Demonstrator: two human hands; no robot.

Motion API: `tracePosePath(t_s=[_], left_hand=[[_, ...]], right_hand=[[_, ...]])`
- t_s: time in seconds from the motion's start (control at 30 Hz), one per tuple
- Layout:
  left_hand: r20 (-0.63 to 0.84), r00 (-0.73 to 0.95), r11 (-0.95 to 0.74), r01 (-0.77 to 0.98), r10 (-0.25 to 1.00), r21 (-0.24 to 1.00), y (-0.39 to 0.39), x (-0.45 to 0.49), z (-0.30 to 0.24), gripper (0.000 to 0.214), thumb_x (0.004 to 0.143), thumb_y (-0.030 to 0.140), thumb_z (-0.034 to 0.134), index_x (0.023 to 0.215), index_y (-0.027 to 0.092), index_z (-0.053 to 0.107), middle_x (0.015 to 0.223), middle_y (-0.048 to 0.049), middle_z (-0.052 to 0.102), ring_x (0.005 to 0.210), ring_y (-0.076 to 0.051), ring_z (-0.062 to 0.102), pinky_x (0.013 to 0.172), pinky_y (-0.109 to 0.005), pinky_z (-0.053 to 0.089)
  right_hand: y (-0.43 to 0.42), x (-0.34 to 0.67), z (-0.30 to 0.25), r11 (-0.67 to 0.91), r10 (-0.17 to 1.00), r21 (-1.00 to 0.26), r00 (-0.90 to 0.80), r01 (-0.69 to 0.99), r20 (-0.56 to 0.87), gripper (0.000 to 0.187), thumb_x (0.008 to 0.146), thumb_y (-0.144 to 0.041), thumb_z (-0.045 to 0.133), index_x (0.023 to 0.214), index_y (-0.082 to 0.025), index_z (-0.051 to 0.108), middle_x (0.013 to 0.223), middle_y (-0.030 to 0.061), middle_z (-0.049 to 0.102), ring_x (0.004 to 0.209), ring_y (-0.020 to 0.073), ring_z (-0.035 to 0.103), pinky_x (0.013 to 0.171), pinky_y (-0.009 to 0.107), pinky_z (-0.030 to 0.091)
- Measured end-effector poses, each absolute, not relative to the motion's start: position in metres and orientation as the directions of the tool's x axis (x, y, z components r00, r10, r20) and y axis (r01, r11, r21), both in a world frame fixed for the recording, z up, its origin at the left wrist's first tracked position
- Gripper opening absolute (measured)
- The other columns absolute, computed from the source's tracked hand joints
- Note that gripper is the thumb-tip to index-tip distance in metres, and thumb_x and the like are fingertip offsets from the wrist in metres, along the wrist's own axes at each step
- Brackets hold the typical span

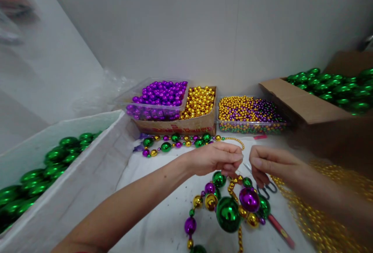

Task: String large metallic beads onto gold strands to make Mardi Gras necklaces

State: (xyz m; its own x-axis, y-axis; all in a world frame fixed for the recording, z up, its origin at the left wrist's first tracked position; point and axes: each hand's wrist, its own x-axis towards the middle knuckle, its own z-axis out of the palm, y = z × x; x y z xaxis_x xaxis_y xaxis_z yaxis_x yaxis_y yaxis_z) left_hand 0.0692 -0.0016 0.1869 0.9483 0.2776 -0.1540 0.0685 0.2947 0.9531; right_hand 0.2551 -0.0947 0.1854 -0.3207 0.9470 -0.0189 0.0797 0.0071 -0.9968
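Note:
My left hand (220, 158) is closed in a pinch above the table, its fingertips facing my right hand (269, 163). That hand is closed too, a small gap away. Whatever either hand pinches is too thin or hidden to make out. Just below them lies a bead garland with green, purple and gold balls, among them a large green ball (229, 214) and a purple ball (249, 200). Dark-handled scissors (267, 191) lie partly behind my right hand. A red marker-like stick (281, 231) rests beside the garland.
Behind my hands lies another bead garland (166, 146). At the back stand a tray of purple balls (163, 96), a box of gold balls (201, 103) and a tray of small mixed beads (250, 113). Green balls fill a left bin (55, 160) and right carton (335, 86). Gold bead strands (329, 206) lie right.

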Motion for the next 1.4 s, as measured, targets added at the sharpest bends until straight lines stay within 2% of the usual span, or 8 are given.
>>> tracePosePath(t_s=[0.2, 0.43, 0.53, 0.63, 0.87, 1.03, 1.17, 1.4], left_hand=[[-0.214, 0.904, 0.52, -0.011, 0.369, 0.854, -0.008, 0.072, 0.18, 0.024, 0.082, 0.028, 0.059, 0.068, 0.015, 0.045, 0.058, 0.0057, 0.033, 0.05, -0.006, 0.034, 0.055, -0.022, 0.04], [-0.206, 0.749, 0.577, -0.274, 0.63, 0.769, -0.047, 0.059, 0.152, 0.021, 0.087, 0.025, 0.053, 0.07, 0.015, 0.046, 0.059, 0.0056, 0.034, 0.05, -0.006, 0.037, 0.067, -0.031, 0.05], [-0.274, 0.656, 0.645, -0.427, 0.703, 0.633, -0.064, 0.053, 0.116, 0.02, 0.088, 0.023, 0.05, 0.07, 0.014, 0.047, 0.058, 0.006, 0.033, 0.05, -0.006, 0.036, 0.069, -0.03, 0.049], [-0.366, 0.583, 0.68, -0.525, 0.725, 0.511, -0.075, 0.051, 0.082, 0.018, 0.088, 0.021, 0.05, 0.071, 0.015, 0.047, 0.057, 0.006, 0.032, 0.05, -0.007, 0.036, 0.068, -0.031, 0.049], [-0.439, 0.503, 0.667, -0.594, 0.744, 0.45, -0.096, 0.046, 0.04, 0.017, 0.082, 0.023, 0.06, 0.073, 0.016, 0.047, 0.058, 0.0072, 0.032, 0.05, -0.007, 0.035, 0.068, -0.032, 0.049], [-0.369, 0.476, 0.581, -0.45, 0.798, 0.677, -0.111, 0.043, 0.05, 0.029, 0.079, 0.035, 0.065, 0.069, 0.017, 0.044, 0.058, 0.0062, 0.035, 0.051, -0.008, 0.035, 0.058, -0.025, 0.04], [-0.306, 0.477, 0.482, -0.307, 0.824, 0.821, -0.123, 0.042, 0.068, 0.03, 0.082, 0.035, 0.061, 0.066, 0.015, 0.047, 0.057, 0.0039, 0.039, 0.053, -0.008, 0.035, 0.054, -0.022, 0.03], [-0.383, 0.503, 0.591, -0.36, 0.775, 0.722, -0.133, 0.041, 0.077, 0.025, 0.086, 0.031, 0.054, 0.069, 0.015, 0.046, 0.057, 0.0051, 0.034, 0.05, -0.007, 0.033, 0.053, -0.022, 0.027]], right_hand=[[-0.13, 0.233, 0.183, -0.142, 0.987, -0.987, -0.09, -0.079, -0.135, 0.035, 0.087, -0.049, 0.052, 0.067, -0.021, 0.047, 0.064, -0.0023, 0.042, 0.059, 0.0134, 0.045, 0.057, 0.027, 0.044], [-0.157, 0.201, 0.105, 0.246, 0.934, -0.956, 0.223, 0.161, 0.278, 0.023, 0.092, -0.034, 0.049, 0.073, -0.024, 0.055, 0.068, 0.0002, 0.049, 0.063, 0.0156, 0.046, 0.058, 0.027, 0.038], [-0.155, 0.184, 0.068, 0.329, 0.874, -0.943, 0.39, -0.042, 0.288, 0.025, 0.095, -0.028, 0.044, 0.072, -0.022, 0.052, 0.067, -0.0009, 0.047, 0.066, 0.015, 0.047, 0.061, 0.027, 0.037], [-0.159, 0.168, 0.046, 0.296, 0.883, -0.893, 0.454, -0.34, 0.12, 0.027, 0.095, -0.027, 0.043, 0.071, -0.022, 0.052, 0.069, -0.001, 0.047, 0.073, 0.0163, 0.05, 0.072, 0.031, 0.038], [-0.19, 0.165, 0.026, 0.05, 0.896, -0.84, 0.396, -0.541, -0.202, 0.022, 0.087, -0.033, 0.058, 0.069, -0.021, 0.059, 0.072, 0.0006, 0.053, 0.1, 0.0211, 0.051, 0.093, 0.034, 0.034], [-0.201, 0.172, 0.013, -0.235, 0.838, -0.395, 0.021, -0.888, -0.545, 0.012, 0.081, -0.028, 0.065, 0.071, -0.022, 0.063, 0.074, 0.0002, 0.06, 0.088, 0.019, 0.059, 0.088, 0.036, 0.045], [-0.198, 0.168, 0.012, -0.348, 0.801, -0.135, -0.219, -0.928, -0.557, 0.007, 0.083, -0.02, 0.062, 0.079, -0.019, 0.067, 0.08, 0.0026, 0.067, 0.088, 0.0166, 0.063, 0.09, 0.032, 0.047], [-0.177, 0.174, 0.028, -0.253, 0.861, -0.227, -0.113, -0.94, -0.496, 0.008, 0.075, -0.022, 0.067, 0.069, -0.022, 0.061, 0.064, -0.0006, 0.061, 0.076, 0.0189, 0.062, 0.086, 0.039, 0.05]])
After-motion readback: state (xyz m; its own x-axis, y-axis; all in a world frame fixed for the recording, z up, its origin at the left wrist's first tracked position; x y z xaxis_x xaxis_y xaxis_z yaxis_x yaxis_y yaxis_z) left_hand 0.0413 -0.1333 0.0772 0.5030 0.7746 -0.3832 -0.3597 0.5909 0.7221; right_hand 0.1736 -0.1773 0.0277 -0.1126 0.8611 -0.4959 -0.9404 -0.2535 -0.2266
